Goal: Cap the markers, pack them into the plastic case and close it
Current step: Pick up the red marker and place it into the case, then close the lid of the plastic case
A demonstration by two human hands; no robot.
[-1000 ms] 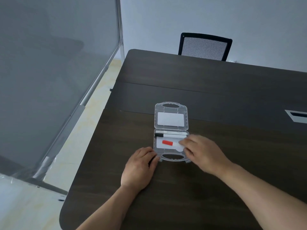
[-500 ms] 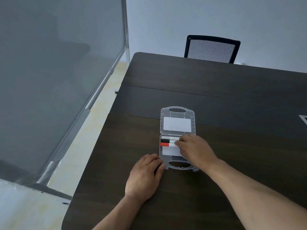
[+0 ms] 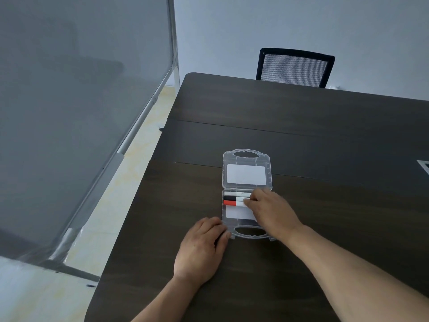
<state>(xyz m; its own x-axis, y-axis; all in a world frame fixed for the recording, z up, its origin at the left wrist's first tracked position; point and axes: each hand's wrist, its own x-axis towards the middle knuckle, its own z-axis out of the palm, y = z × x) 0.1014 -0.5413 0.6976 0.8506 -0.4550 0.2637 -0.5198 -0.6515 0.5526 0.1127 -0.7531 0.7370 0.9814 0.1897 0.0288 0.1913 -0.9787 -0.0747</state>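
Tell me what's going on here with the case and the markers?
A person is packing markers into an open clear plastic case on a dark table. The right hand rests on a red-capped marker lying beside a black-capped marker in the near half. The left hand steadies the case's near corner. The lid lies flat open.

Single view only, head-worn, wide-angle. Looks forward and down from above near edge of surface (image 3: 301,140), tilted so far edge slopes down to right. Close to hands: left hand (image 3: 202,247) and right hand (image 3: 271,212) low centre, forearms entering from bottom. Case (image 3: 246,159) mid-frame. Far side: chair (image 3: 294,67), wall. Left: glass panel (image 3: 76,112), floor strip. No second view to share
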